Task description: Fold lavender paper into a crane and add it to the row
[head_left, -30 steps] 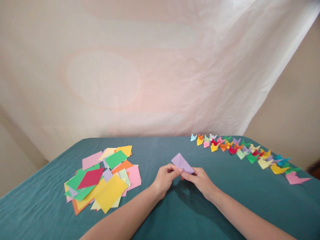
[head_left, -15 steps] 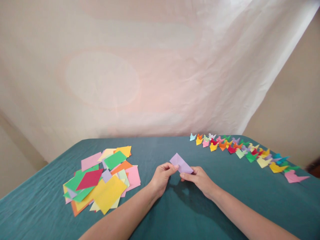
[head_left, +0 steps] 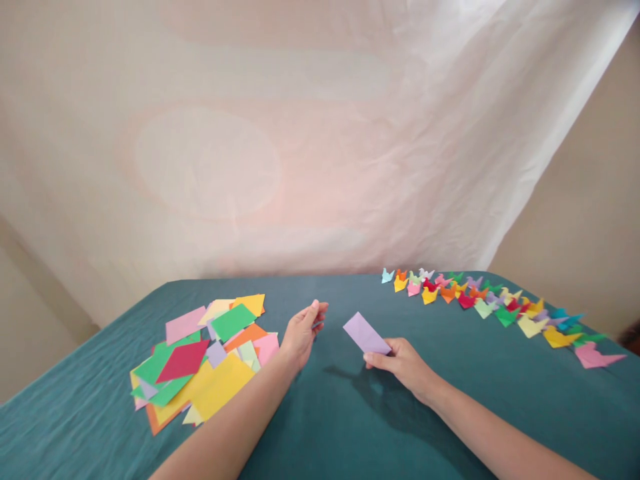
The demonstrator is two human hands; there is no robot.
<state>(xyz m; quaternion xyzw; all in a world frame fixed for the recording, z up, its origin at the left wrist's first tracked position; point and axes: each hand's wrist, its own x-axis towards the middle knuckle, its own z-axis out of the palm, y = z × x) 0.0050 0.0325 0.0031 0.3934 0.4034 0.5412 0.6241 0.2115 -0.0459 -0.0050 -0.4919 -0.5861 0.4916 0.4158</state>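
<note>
A folded piece of lilac origami paper [head_left: 366, 333] is held just above the table by my right hand [head_left: 400, 363], thumb on top and fingers beneath its near right corner. To the left of it, my left hand [head_left: 302, 333] is raised over the cloth, apart from the paper. Its fingers are loosely curved with the thumb upward, and nothing shows in them. Between the left hand and the paper is a gap where the cloth is visible.
A loose pile of coloured paper sheets [head_left: 220, 387] lies on the left, partly behind my left forearm. Rows of small folded paper birds [head_left: 533, 325] stand along the right side. A dark green cloth [head_left: 320, 427] covers the table, and a pale sheet [head_left: 320, 167] hangs behind.
My left hand has let go of the lilac paper and moved left and slightly up. The right hand keeps hold of the paper in nearly the same place.
</note>
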